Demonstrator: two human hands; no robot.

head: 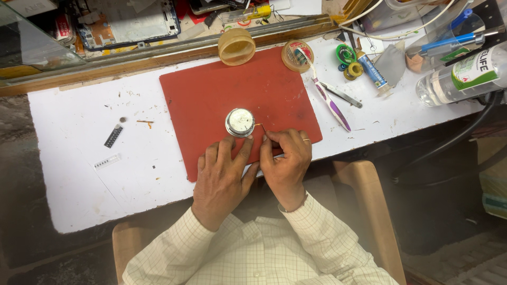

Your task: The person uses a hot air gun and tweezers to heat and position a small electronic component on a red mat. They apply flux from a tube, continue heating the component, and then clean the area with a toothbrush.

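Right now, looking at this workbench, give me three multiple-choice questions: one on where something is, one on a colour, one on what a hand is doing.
1. Where does the round metal watch case lie?
A on the red mat
B on the bare white table
C inside a plastic tub

2. What colour is the toothbrush handle?
A green
B purple and white
C black

3. What is the right hand doing?
A resting flat
B lifting the bottle
C pinching a thin tool beside the case

Answers: 1 A, the case sits on the mat; 2 B, the handle shows purple and white; 3 C, fingers pinch a thin tool, while the left hand steadies the case.
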